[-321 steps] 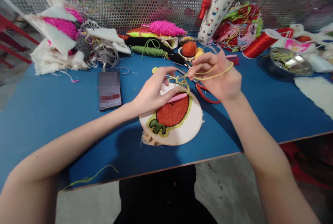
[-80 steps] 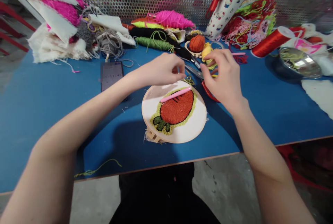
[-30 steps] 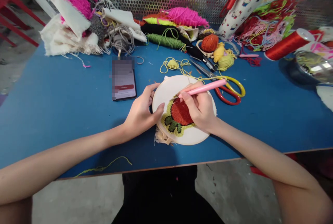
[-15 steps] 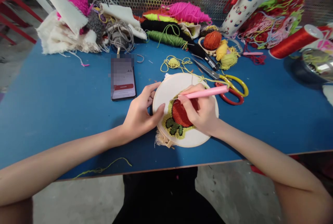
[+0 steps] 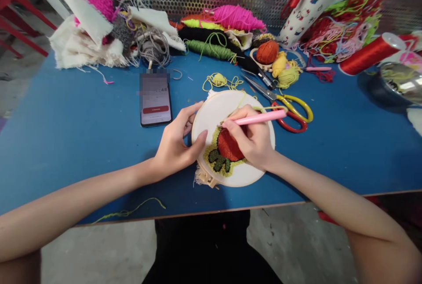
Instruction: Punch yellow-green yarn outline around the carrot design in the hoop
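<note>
My left hand grips the left rim of a round embroidery hoop, thumb on top of the white cloth and fingers at the edge. A pink punch needle is pinched in my right hand, its tip down at the yellow-green border of the design. On the cloth is a looped red shape with dark green leaves, outlined in black and ringed in yellow-green; my right hand covers part of it. Yellow-green yarn trails from the tool's back end toward a small ball behind the hoop.
Scissors with yellow and red handles lie right of the hoop. A phone lies to the left. Yarn bundles, cloth scraps, a red thread spool and a metal bowl line the back and right.
The needle's tip has shifted slightly along the yellow-green border, with my right hand moving a little. My left hand keeps its hold on the hoop.
</note>
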{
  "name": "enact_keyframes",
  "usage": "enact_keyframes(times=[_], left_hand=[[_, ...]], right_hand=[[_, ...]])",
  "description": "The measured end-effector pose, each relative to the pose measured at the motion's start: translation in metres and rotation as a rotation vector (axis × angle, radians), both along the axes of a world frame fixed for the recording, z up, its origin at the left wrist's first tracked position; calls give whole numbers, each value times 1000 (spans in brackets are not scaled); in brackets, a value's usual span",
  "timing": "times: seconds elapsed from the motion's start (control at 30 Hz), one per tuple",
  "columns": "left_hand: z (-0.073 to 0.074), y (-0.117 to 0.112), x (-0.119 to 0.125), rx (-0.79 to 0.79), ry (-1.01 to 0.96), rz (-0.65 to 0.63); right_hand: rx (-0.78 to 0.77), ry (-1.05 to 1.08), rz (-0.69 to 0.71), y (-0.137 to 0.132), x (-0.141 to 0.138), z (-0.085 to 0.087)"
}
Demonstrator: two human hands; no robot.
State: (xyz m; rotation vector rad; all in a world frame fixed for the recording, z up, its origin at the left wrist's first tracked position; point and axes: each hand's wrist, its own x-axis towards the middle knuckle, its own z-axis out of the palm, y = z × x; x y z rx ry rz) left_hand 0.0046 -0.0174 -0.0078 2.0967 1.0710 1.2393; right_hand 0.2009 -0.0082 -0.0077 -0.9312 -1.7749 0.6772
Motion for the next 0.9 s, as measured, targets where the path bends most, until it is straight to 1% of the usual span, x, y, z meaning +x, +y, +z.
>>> enact_keyframes(times=[0.07,0.17,0.27,0.4,0.5,0.6,0.67,0.7,0.73,0.83,0.9], left_hand=[[0,0,0,0,2,2],[0,0,-1,-2,-1,2],[0,1,-1,-9,6,0],[0,1,0,-3,4,3],[0,0,0,18,-2,5],[0,-1,0,52,-9,4],[0,-1,0,60,-11,2],[0,-1,0,55,-9,1],[0,-1,0,46,-6,1],[0,0,0,13,5,9],[-1,0,-1,2,11,10]], right_hand=[[-50,124,-16,0,3,-2],[-47,208,-45,1,4,-5],[-49,238,-49,3,4,-5],[-44,223,-66,3,4,-5],[44,138,-58,2,3,-5],[208,-88,6,2,-1,-4],[240,-237,37,3,-3,-2],[215,-261,42,3,-3,-2],[169,-236,43,3,-3,-1],[18,1,9,3,1,-1],[-44,134,-26,2,3,-1]])
